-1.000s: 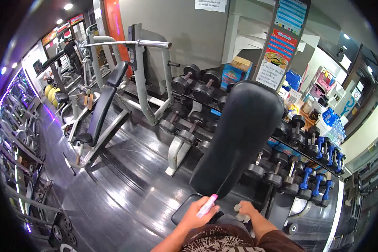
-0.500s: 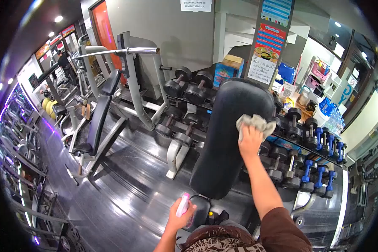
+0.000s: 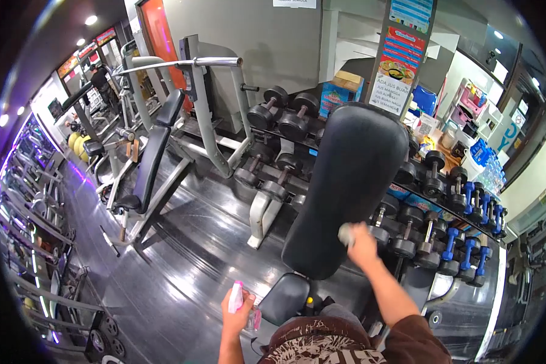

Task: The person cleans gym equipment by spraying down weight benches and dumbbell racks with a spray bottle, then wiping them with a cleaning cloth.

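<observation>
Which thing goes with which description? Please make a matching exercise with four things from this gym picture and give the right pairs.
Things:
1. spray bottle
2. cloth
3. backrest pad
4. small dumbbells

Descriptions:
a. blue, at the rack's right end
b. black, standing upright
c. pink-capped, in the left hand
d. grey, pressed to the pad by the right hand

Pairs: 1-c, 2-d, 3-b, 4-a
</observation>
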`<state>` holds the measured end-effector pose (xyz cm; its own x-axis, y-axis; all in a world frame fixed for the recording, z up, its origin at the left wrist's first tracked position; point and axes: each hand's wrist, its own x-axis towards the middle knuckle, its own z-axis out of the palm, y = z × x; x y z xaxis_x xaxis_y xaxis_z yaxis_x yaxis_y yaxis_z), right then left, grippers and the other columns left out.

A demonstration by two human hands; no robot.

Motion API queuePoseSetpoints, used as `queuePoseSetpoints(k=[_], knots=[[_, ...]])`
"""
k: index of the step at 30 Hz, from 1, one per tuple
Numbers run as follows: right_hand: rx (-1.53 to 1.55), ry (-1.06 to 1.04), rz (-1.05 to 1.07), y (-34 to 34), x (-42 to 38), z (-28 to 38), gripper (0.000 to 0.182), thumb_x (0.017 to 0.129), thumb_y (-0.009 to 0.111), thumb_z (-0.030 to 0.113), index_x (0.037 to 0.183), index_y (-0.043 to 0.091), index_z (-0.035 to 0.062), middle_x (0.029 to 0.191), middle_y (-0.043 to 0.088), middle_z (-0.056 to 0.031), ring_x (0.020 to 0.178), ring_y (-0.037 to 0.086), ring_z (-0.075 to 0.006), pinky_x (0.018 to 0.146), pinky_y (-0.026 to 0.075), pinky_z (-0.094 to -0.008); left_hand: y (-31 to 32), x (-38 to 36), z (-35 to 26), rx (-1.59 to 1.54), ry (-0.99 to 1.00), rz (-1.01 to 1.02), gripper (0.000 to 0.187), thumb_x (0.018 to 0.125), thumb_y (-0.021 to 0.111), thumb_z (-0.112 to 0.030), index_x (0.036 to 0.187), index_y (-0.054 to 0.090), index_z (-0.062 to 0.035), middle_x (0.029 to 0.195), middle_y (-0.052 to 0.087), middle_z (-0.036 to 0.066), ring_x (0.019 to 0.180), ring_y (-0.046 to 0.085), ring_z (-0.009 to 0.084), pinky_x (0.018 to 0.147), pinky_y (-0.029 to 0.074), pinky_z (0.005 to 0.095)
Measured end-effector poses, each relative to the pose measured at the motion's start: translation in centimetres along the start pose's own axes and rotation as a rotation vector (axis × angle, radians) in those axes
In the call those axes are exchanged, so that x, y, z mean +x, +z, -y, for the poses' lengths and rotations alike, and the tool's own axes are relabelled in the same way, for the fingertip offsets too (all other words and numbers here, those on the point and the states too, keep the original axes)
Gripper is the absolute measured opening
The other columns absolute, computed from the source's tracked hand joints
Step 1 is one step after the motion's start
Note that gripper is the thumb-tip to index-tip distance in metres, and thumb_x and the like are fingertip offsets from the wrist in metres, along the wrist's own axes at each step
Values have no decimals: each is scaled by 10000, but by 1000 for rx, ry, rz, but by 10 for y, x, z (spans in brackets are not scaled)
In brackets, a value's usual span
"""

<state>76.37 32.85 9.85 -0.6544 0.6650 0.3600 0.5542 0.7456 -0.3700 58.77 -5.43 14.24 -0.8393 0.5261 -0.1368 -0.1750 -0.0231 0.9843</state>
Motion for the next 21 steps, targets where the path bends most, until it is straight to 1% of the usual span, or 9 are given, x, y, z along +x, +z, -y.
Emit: queuePoseSetpoints(k=[2, 5, 8, 10, 14, 15, 18, 20, 21], knots=[[11, -187, -345, -96, 84, 46, 447, 711, 649, -38, 1151, 658, 43, 1008, 579, -178, 946, 594, -393, 814, 496, -461, 1, 8, -2, 4, -6, 5, 199, 865, 760, -36, 974, 599, 7, 808, 630, 54, 668, 628, 133, 594, 558, 301], [-93, -278, -739, -159, 156, 91, 536, 674, 686, -29, 1193, 678, 107, 984, 593, -106, 914, 587, -343, 779, 459, -444, 8, 22, -5, 12, 19, 21, 199, 863, 758, -25, 984, 602, 4, 816, 634, 54, 677, 633, 129, 598, 557, 303], [-369, -146, -459, -97, 191, 77, 422, 780, 646, 72, 1196, 661, 141, 1034, 607, -72, 917, 602, -307, 787, 463, -433, 23, 29, -17, 16, 60, 48, 205, 862, 754, -12, 998, 602, 1, 821, 634, 54, 683, 636, 129, 604, 558, 303], [-450, -201, -544, -35, 176, 68, 313, 861, 574, 129, 1163, 654, 149, 1016, 608, -67, 921, 616, -299, 792, 468, -445, 30, 31, -23, -2, 76, 60, 211, 862, 751, -5, 1008, 600, -1, 830, 634, 55, 689, 638, 131, 611, 560, 303], [-408, -206, 30, 74, 58, 49, 329, 889, 535, 121, 1211, 603, 104, 1071, 617, -109, 906, 643, -318, 735, 524, -462, 22, 16, -25, -65, 57, 36, 224, 858, 750, 3, 1022, 597, -7, 864, 633, 59, 707, 637, 136, 621, 565, 308], [-402, -271, -15, 109, 14, 28, 319, 922, 513, 130, 1229, 601, 120, 1099, 638, -111, 1016, 664, -310, 803, 562, -459, 22, 19, -27, -88, 67, 28, 229, 856, 751, 5, 1024, 597, -9, 874, 632, 61, 713, 637, 138, 623, 567, 310], [-231, 202, 747, 137, -88, -30, 369, 899, 556, 143, 1267, 585, 138, 1257, 653, -103, 1203, 626, -329, 966, 536, -493, -4, 5, -18, -26, 122, -11, 239, 852, 752, -2, 1032, 595, -9, 891, 628, 64, 725, 634, 143, 622, 571, 318], [-163, 550, 785, 136, -111, -68, 393, 869, 553, 140, 1250, 599, 55, 1344, 612, -207, 1264, 592, -372, 1012, 511, -503, -24, -6, -10, -29, 75, -98, 231, 860, 737, -32, 1034, 590, -1, 882, 620, 63, 723, 632, 151, 612, 564, 319], [-145, 529, 690, 106, -98, -67, 406, 833, 586, 131, 1229, 598, 44, 1301, 625, -229, 1238, 601, -389, 1003, 510, -506, -34, -10, 0, -19, 67, -137, 227, 863, 733, -41, 1033, 588, 1, 877, 618, 63, 719, 631, 153, 608, 561, 317]])
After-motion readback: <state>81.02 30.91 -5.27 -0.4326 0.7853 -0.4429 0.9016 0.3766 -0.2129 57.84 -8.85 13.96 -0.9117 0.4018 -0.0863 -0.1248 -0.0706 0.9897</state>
